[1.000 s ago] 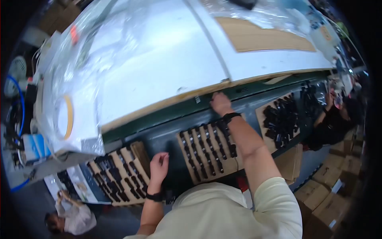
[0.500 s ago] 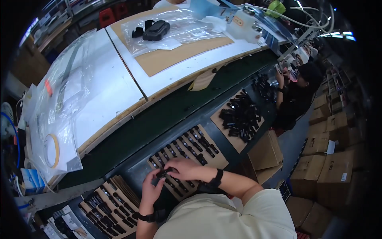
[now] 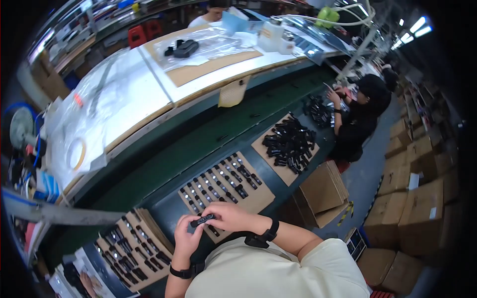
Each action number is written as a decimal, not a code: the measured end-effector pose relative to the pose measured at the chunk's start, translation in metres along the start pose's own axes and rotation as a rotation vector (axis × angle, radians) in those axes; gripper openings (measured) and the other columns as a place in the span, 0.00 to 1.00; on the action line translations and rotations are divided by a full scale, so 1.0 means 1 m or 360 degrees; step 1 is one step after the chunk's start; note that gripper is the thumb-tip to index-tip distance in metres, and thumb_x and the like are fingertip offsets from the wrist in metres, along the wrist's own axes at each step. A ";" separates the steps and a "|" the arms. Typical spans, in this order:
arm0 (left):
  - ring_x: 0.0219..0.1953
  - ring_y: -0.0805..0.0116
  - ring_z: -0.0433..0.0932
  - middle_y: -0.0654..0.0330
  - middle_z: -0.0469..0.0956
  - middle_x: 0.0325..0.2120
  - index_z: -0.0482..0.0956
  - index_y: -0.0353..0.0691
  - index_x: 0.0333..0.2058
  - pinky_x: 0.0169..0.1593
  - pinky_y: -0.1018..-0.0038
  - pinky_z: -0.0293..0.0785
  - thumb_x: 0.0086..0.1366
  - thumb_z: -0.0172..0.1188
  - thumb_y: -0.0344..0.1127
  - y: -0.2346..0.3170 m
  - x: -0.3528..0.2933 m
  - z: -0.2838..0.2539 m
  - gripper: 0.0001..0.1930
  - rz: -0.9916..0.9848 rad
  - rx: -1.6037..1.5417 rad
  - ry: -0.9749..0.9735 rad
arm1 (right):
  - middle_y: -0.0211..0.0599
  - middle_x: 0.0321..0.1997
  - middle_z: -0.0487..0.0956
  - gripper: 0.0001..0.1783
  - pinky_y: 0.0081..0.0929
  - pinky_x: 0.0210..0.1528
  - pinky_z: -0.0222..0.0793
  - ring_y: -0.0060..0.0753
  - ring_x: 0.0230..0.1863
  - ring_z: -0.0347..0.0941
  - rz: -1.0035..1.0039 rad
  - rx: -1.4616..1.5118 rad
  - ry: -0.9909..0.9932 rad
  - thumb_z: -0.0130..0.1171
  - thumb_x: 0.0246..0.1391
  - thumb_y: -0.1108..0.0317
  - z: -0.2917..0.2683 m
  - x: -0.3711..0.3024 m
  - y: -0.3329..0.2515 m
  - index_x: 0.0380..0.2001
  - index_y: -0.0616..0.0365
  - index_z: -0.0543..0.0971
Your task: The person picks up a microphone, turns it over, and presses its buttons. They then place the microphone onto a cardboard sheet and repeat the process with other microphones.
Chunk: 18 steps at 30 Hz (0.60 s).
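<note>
Between my two hands is a small black tube [image 3: 202, 220], shaped like a flashlight, held level in front of my chest. The fingers of my left hand [image 3: 187, 237] pinch its left end. My right hand [image 3: 231, 217] grips the other end, its fingertips covering part of it. Just beyond and beneath the hands lies a cardboard sheet [image 3: 256, 200] with several rows of similar black tubes [image 3: 218, 181], many showing a shiny spot. To the left, another cardboard sheet [image 3: 166, 246] carries more rows of them.
Right of the rows, a heap of black tubes [image 3: 290, 146] covers another cardboard piece. A co-worker [image 3: 360, 116] handles things farther along the bench. Beyond the green belt [image 3: 198, 149] runs a white table [image 3: 129, 107]. An open carton [image 3: 323, 191] stands at right, stacked boxes [image 3: 417, 211] behind it.
My view has tilted up, showing more of the far side. Both hands keep hold of the black tube, which now shows more plainly between the fingers. The co-worker's head has lifted a little.
</note>
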<state>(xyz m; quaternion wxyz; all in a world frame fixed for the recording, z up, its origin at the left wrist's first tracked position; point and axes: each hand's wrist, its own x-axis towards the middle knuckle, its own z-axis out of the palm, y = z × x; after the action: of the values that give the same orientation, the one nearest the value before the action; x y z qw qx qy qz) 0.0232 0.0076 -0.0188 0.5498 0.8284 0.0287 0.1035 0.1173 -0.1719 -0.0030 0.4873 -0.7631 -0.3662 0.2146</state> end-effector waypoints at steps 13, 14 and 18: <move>0.36 0.57 0.77 0.55 0.77 0.32 0.76 0.38 0.37 0.40 0.67 0.73 0.55 0.66 0.37 0.027 -0.029 -0.005 0.14 0.0115 -0.0143 0.0226 | 0.32 0.37 0.77 0.06 0.19 0.41 0.68 0.19 0.38 0.71 0.0277 0.0475 -0.0061 0.57 0.55 0.77 0.001 -0.018 0.000 0.37 0.64 0.75; 0.35 0.57 0.77 0.56 0.77 0.31 0.76 0.38 0.36 0.39 0.67 0.73 0.57 0.65 0.38 0.027 -0.032 -0.006 0.13 -0.0014 -0.0233 0.0140 | 0.32 0.37 0.77 0.06 0.19 0.41 0.68 0.19 0.38 0.71 0.0237 0.0471 -0.0163 0.57 0.55 0.77 0.003 -0.018 0.001 0.37 0.64 0.75; 0.32 0.57 0.78 0.55 0.78 0.29 0.76 0.38 0.35 0.35 0.66 0.73 0.60 0.62 0.44 0.020 -0.043 -0.007 0.14 -0.0208 -0.0308 0.0113 | 0.29 0.35 0.74 0.08 0.16 0.37 0.65 0.19 0.35 0.69 0.0153 0.0232 -0.0159 0.58 0.53 0.78 0.005 -0.016 0.003 0.38 0.64 0.74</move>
<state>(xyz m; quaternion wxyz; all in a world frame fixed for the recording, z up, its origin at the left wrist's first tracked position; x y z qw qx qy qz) -0.0211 -0.0007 -0.0040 0.6314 0.7636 0.0921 0.0990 0.1044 -0.1818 -0.0085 0.5119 -0.7306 -0.3366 0.3017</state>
